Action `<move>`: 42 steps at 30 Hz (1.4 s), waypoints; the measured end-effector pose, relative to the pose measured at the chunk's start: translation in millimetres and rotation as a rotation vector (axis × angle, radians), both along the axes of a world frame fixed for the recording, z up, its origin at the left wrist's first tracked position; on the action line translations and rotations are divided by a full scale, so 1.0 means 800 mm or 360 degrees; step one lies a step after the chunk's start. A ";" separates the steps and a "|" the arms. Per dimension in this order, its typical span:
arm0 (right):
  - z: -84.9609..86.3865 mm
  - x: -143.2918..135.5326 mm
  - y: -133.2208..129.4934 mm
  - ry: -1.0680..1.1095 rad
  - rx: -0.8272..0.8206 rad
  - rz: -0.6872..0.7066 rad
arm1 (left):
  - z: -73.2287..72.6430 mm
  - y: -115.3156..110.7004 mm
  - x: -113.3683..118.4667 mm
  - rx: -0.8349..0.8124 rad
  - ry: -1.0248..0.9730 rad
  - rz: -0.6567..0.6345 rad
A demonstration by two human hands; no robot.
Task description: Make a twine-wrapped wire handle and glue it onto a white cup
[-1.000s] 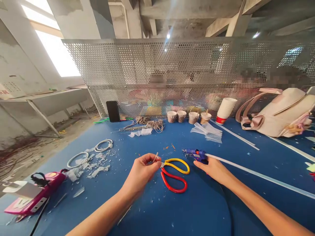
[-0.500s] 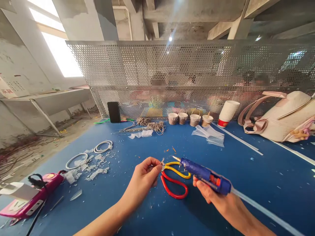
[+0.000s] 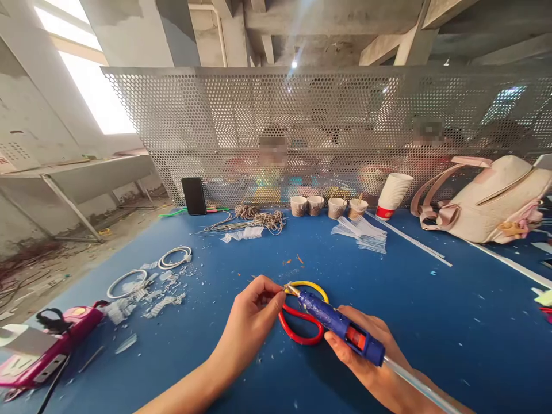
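My left hand pinches something small at its fingertips, too small to make out. Wrapped in my right hand is a blue glue gun with a clear glue stick coming out of its back end. The gun's metal nozzle is at the fingertips of my left hand, touching or very near the small piece. Just behind and below the nozzle are a yellow loop and a red loop, which look like scissor handles; their other end is hidden.
Across the blue table stand several paper cups, a cup stack, twine, clear strips and a phone. White rings and a pink power strip lie left, a backpack right.
The glue gun in my right hand has moved left and tilted more steeply, bringing its nozzle to my left fingertips. My left hand keeps its pinch. The view has shifted slightly.
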State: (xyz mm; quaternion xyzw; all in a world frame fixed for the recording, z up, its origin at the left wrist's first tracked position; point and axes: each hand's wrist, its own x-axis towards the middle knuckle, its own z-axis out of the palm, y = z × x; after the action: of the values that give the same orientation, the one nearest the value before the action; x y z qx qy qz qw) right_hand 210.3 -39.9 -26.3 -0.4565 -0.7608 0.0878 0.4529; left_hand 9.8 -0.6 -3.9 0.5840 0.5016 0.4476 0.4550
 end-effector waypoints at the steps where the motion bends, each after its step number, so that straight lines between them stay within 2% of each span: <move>1: -0.002 0.000 0.000 -0.0022 -0.0009 -0.0032 | 0.000 0.000 0.000 -0.0003 0.0002 0.0006; 10: -0.001 -0.001 -0.003 -0.0078 0.0040 -0.0119 | 0.003 0.000 0.001 -0.0041 -0.0024 0.0019; 16: -0.001 -0.002 -0.002 -0.0104 0.0065 -0.0063 | 0.005 -0.001 0.003 -0.0082 -0.0050 -0.0003; 19: -0.003 0.000 -0.002 -0.0068 0.0037 -0.0120 | 0.007 -0.001 0.004 -0.0091 -0.0057 -0.0018; 25: -0.002 0.001 -0.002 -0.0036 -0.0063 -0.0084 | 0.010 -0.004 0.004 -0.0114 -0.0061 -0.0008; 35: 0.002 0.001 0.000 0.0035 -0.0025 -0.0029 | 0.009 -0.002 0.003 -0.0172 -0.0171 -0.0077; 39: 0.001 0.000 -0.002 -0.0019 -0.0119 0.0011 | 0.007 -0.002 0.002 -0.0168 -0.0184 -0.0091; 42: 0.000 0.000 -0.004 0.0009 -0.0174 -0.0039 | 0.007 -0.002 0.003 -0.0166 -0.0186 -0.0088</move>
State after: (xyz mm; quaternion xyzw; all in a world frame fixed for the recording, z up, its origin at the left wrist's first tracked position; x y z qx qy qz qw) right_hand 210.5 -43.2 -26.3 -0.4896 -0.7479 0.1251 0.4304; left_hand 11.9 -1.9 1.9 0.5461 0.4805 0.4413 0.5255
